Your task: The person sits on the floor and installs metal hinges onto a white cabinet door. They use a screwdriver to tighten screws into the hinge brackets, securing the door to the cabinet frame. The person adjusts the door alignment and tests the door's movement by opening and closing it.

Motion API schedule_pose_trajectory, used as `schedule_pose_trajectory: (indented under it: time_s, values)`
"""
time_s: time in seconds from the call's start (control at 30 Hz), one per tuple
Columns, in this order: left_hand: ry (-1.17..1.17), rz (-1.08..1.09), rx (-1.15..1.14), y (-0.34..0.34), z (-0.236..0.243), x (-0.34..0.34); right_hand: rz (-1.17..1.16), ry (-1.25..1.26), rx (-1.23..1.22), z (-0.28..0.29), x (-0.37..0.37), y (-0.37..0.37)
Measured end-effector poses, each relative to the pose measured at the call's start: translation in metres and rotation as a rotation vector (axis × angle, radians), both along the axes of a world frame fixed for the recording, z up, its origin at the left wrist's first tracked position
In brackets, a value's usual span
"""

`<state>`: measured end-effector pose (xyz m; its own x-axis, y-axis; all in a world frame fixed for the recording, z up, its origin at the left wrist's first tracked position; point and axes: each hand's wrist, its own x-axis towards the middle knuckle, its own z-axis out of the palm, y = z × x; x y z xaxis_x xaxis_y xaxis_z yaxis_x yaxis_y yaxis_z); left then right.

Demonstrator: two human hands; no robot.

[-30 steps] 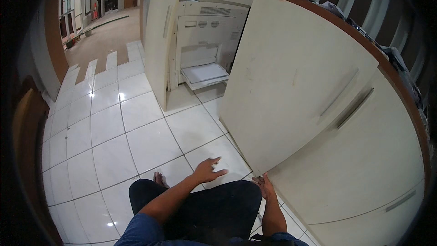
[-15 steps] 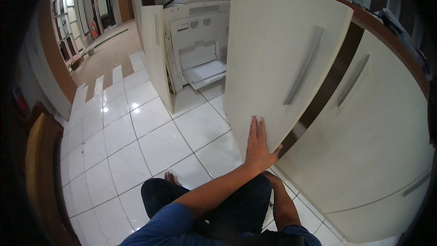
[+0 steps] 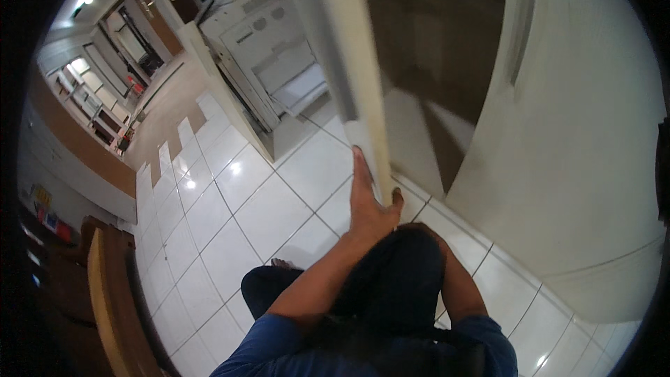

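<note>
Head view: your left hand [image 3: 366,199] lies flat against the lower edge of the cream cupboard door [image 3: 349,56], fingers straight and together along its outer face, thumb hooked round the edge near the bottom corner. The door stands open, edge-on to you, blurred; behind it the cupboard's dark inside [image 3: 433,49] shows. Your right hand is hidden behind your knee; only the right forearm [image 3: 457,286] shows, so finger state there cannot be told. A second cream door [image 3: 572,132] stands shut to the right. White tiled floor [image 3: 230,209] below; a pale copier [image 3: 265,42] stands just left of the open door.
</note>
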<state>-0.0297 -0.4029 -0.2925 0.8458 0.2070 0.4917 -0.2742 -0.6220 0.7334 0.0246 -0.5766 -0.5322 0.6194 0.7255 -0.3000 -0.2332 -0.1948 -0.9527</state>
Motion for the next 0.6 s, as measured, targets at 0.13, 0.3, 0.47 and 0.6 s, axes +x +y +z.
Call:
schedule_pose_trajectory:
  time_s: [0.13,0.3,0.47,0.6]
  values:
    - [0.043,-0.009,0.082,0.028,-0.001,-0.018,0.015,-0.284,0.015,-0.008,-0.007,-0.003]
    - [-0.063,0.052,0.151,0.041,0.016,-0.036,-0.098,-0.821,0.007,-0.029,-0.024,-0.028]
    - [-0.005,0.066,0.02,0.061,0.021,-0.053,-0.335,-0.578,-0.25,-0.033,-0.043,-0.063]
    - [-0.045,0.11,0.012,0.076,0.018,-0.061,-0.549,-0.282,-0.393,0.027,-0.076,-0.09]
